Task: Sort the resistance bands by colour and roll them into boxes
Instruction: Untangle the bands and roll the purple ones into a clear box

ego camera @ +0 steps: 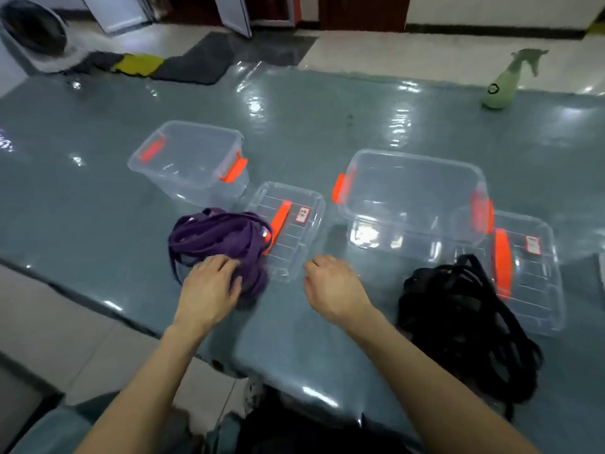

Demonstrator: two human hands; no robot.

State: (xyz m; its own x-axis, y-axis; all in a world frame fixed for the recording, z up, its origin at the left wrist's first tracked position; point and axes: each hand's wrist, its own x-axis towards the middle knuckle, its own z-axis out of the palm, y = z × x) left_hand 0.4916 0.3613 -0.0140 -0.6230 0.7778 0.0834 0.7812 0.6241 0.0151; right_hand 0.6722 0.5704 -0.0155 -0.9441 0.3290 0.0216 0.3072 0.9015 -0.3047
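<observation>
A tangled bundle of purple bands [216, 234] is heaped on the table and is gripped at its 6 o'clock edge by the left hand [209, 290]. At its 11 o'clock, a smaller clear box [196, 188] with orange latches is stood upright and open; at its 3 o'clock, a clear lid [294, 237] with an orange handle is laid flat, its edge overlapped by the bundle. A loose heap of black bands [458, 316] is spread well apart at 3 o'clock. A larger open box [409, 224] is set at its 12 o'clock, a second lid [530, 283] at its 2 o'clock.
</observation>
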